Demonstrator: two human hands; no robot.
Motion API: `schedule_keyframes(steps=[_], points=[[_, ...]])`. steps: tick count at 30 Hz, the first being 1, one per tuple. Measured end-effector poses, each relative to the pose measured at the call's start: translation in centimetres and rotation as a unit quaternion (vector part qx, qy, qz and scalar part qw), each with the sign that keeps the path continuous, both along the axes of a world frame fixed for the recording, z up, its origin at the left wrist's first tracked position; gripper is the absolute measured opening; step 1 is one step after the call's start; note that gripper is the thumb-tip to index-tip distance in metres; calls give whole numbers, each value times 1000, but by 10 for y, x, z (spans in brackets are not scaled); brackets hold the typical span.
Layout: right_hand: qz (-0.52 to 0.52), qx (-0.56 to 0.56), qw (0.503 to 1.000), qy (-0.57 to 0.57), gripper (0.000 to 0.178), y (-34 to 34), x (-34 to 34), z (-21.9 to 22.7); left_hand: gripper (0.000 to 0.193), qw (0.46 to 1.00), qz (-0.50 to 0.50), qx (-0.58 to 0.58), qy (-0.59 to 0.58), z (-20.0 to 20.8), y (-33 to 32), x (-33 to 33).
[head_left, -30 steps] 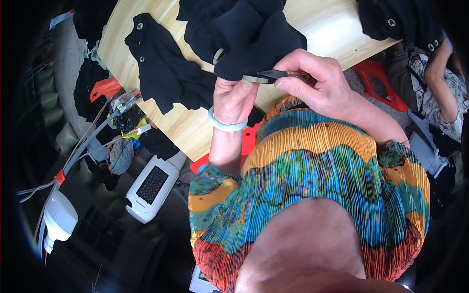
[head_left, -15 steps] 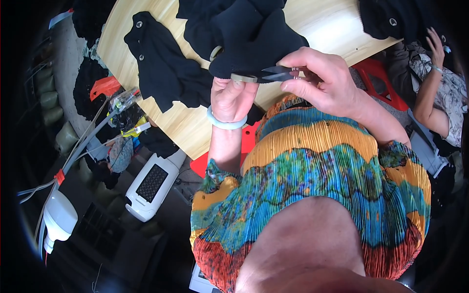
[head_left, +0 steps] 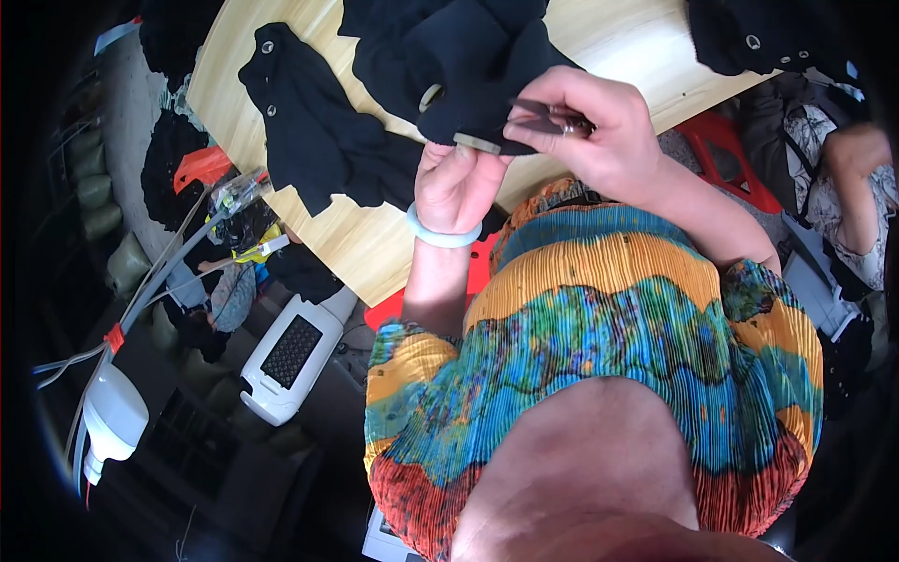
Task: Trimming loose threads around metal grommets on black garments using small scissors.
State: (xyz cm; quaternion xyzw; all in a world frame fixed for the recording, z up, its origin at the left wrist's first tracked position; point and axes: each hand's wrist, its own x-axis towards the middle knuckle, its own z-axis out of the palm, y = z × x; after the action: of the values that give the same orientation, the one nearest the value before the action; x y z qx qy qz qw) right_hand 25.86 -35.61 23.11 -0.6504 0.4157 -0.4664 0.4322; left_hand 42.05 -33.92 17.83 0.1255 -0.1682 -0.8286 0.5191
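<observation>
My left hand [head_left: 461, 187], with a pale bangle [head_left: 444, 230] at its wrist, is closed on the lower edge of a black knitted garment [head_left: 478, 61]. Under its thumb and fingertips a flat beige button-like disc [head_left: 478, 143] shows edge-on against the cloth. A second beige round piece [head_left: 431, 96] lies on the same garment just above. In my right hand [head_left: 609, 131] is a pair of dark thread snips [head_left: 543, 120], blurred by motion, with the blades pointing left, close over the cloth beside the disc. Whether the blades touch any thread cannot be made out.
Another black garment [head_left: 323, 122] with shiny round fittings lies left on the wooden table [head_left: 618, 47]. More black cloth [head_left: 740, 37] is at the right, near a co-worker's arm [head_left: 854, 178]. Red stools [head_left: 726, 159], a white appliance [head_left: 295, 351] and a lamp bulb [head_left: 116, 412] surround the table.
Both hands have shifted slightly upward, my left one also to the right. The snips have turned and moved a little up. The co-worker's raised hand has come down.
</observation>
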Motion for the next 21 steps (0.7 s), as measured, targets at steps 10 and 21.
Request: schedule_keyframes(steps=[10, 21], points=[[1, 2, 999, 32, 13, -14, -1, 5, 32, 999, -25, 19, -8, 2, 6, 1], [-86, 113, 988, -56, 21, -6, -22, -1, 53, 999, 27, -6, -15, -4, 6, 11]])
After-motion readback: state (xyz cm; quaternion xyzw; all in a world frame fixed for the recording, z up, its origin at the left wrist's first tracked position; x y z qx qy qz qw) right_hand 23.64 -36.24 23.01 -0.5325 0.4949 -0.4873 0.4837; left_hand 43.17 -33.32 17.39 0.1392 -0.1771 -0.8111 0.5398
